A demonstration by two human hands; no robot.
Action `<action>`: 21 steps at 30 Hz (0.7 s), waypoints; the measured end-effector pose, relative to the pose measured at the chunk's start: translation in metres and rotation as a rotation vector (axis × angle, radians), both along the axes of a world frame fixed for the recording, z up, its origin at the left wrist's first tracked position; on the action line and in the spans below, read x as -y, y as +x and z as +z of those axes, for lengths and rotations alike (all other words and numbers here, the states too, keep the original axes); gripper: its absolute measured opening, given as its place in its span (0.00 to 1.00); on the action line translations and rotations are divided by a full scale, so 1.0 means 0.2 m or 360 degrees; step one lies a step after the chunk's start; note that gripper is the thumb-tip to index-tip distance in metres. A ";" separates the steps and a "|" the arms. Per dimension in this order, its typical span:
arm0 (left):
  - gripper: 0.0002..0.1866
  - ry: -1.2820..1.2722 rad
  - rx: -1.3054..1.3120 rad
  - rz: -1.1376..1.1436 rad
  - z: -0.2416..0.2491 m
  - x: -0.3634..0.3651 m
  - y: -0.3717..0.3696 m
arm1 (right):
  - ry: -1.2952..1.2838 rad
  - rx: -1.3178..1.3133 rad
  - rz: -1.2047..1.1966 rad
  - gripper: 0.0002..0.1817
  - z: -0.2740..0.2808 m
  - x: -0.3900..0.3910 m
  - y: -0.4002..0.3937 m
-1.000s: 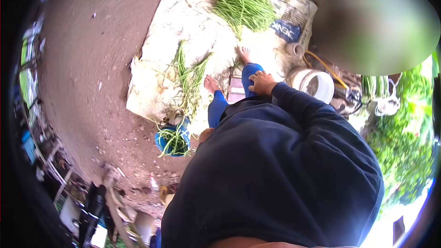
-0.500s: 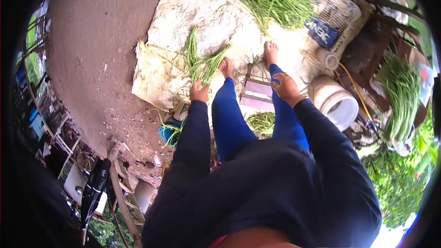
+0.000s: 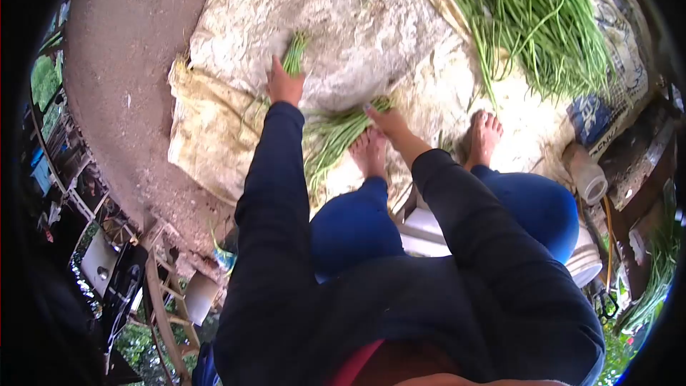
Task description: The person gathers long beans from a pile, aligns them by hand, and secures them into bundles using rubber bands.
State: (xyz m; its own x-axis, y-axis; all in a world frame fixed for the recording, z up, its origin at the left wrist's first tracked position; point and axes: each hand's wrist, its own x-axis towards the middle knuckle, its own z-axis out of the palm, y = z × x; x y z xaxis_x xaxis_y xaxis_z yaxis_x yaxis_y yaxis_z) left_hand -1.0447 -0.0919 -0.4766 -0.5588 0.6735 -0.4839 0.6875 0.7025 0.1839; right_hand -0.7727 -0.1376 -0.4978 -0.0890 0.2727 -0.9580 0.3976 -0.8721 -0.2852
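My left hand (image 3: 284, 84) grips a bunch of long green beans (image 3: 294, 53) lying on a pale sack cloth (image 3: 357, 21). My right hand (image 3: 384, 119) rests on a second bunch of long beans (image 3: 332, 141) just in front of my bare left foot (image 3: 370, 151). Both arms wear dark sleeves. A big heap of long beans (image 3: 532, 18) lies at the far right of the cloth, beyond my right foot (image 3: 484, 136).
Bare dirt ground (image 3: 128, 43) lies left of the cloth. A white bucket (image 3: 586, 261) and a small roll (image 3: 590, 179) stand at the right, by a printed sack (image 3: 629, 43). Wooden frames and clutter (image 3: 164, 293) fill the lower left.
I have bent lower toward the cloth. My left hand reached forward and closed on a bean bunch; my right hand left my knee and came down onto the other bunch.
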 end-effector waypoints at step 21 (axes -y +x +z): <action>0.42 0.0383 0.1215 -0.0234 0.45 -0.04 0.15 | 0.2155 0.0327 0.0370 0.37 1.65 -0.92 0.71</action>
